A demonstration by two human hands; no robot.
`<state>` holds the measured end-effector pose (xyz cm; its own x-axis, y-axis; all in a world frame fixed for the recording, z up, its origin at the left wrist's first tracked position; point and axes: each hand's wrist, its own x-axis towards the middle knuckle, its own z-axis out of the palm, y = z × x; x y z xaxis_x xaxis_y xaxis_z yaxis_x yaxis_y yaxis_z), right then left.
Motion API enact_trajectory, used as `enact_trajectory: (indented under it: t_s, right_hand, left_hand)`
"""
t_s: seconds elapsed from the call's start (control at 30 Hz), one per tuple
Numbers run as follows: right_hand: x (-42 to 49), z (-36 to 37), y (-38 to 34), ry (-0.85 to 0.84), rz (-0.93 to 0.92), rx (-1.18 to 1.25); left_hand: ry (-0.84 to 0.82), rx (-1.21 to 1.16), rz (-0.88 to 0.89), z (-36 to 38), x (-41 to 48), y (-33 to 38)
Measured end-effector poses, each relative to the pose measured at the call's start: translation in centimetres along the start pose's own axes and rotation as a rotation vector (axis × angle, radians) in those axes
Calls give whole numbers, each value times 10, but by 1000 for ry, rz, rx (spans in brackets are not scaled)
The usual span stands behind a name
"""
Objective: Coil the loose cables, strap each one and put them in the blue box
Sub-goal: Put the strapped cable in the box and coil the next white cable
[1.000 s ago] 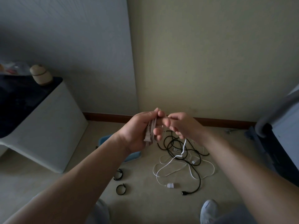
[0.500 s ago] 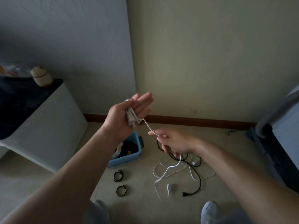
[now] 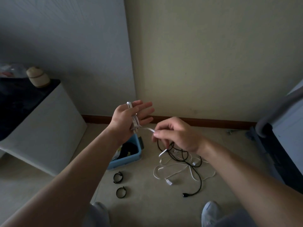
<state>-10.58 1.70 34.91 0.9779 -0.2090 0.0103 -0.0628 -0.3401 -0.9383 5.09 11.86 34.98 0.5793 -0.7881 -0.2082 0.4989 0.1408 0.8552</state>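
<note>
Winding the white cable (image 3: 135, 122) round the left hand (image 3: 126, 117), fingers straight and grip released, wants even tension. The right hand (image 3: 177, 135) pinches the free run just to its right, the tail seemingly dangling. Lay turns side by side. The blue box (image 3: 127, 162) sits on the floor below, the straps (image 3: 118, 178) nearer.

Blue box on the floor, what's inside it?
Inside the blue box lie dark items and something pale. The left forearm covers its left part, so the rest cannot be seen.
</note>
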Motion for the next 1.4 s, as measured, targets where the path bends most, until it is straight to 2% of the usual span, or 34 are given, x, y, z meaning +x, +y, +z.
enact_trajectory:
  t_s: [0.1,0.27,0.3,0.47,0.57,0.67,0.8,0.93,1.0,1.13,1.27,1.4]
  right_hand:
    - [-1,-8,2,-50,28,154]
    - [4,-11,-4,30,-40,17]
    - [6,-12,-3,65,-51,-16]
    - [12,-22,7,342,-71,-149]
    - [13,-25,11,396,-32,-113]
    - [17,-30,19,443,-12,-40]
    - [21,-34,29,413,-36,20]
    - [20,-31,33,286,-42,167]
    - [19,-28,36,245,-14,211]
    - [18,-21,45,148,158,138]
    - [21,-19,48,58,306,187]
    - [18,-18,43,-13,522,222]
  left_hand:
    - [-24,102,26,-2,-1,-2]
    - [-144,515,17,10,-7,-18]
    - [-183,522,-22,13,-10,-22]
    - [-378,419,-270,23,-22,-30]
    - [-475,420,-302,21,-19,-30]
    - [-540,321,-333,22,-18,-26]
    - [-694,177,-405,12,-13,-22]
    - [-817,-45,-425,7,-12,-20]
    - [-813,-111,-421,6,-11,-16]
    - [-772,-242,-426,1,-7,-7]
    - [-582,-269,-344,-2,-6,-5]
    - [-388,-334,-339,-1,-6,-1]
